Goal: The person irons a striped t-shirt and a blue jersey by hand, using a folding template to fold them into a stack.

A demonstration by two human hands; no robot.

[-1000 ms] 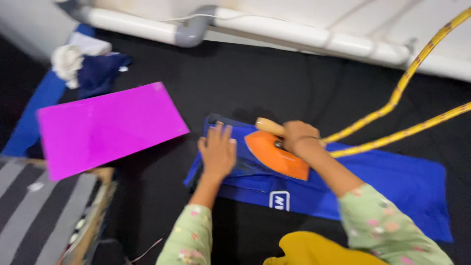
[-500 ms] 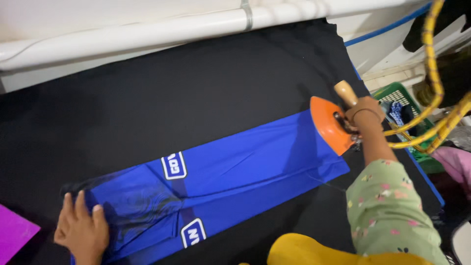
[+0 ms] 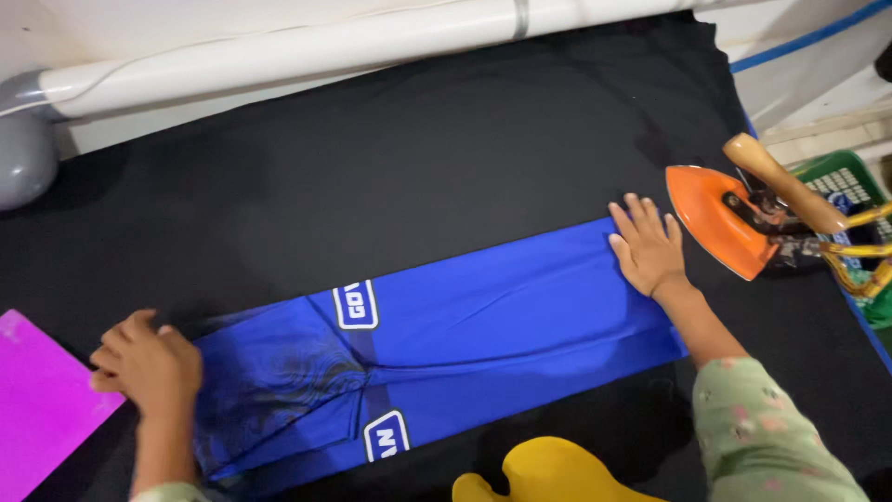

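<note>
Both hands press flat on a blue garment spread across the black bench.

The left hand [image 3: 149, 364] lies on the blue garment [image 3: 465, 344] at its crumpled left end, fingers curled loosely and gripping nothing. The right hand [image 3: 648, 246] rests palm-down on the garment's right end, fingers spread wide. An orange iron [image 3: 720, 218] with a wooden handle sits just beside that hand, unheld. A magenta sheet [image 3: 42, 409] lies near the left hand.
</note>
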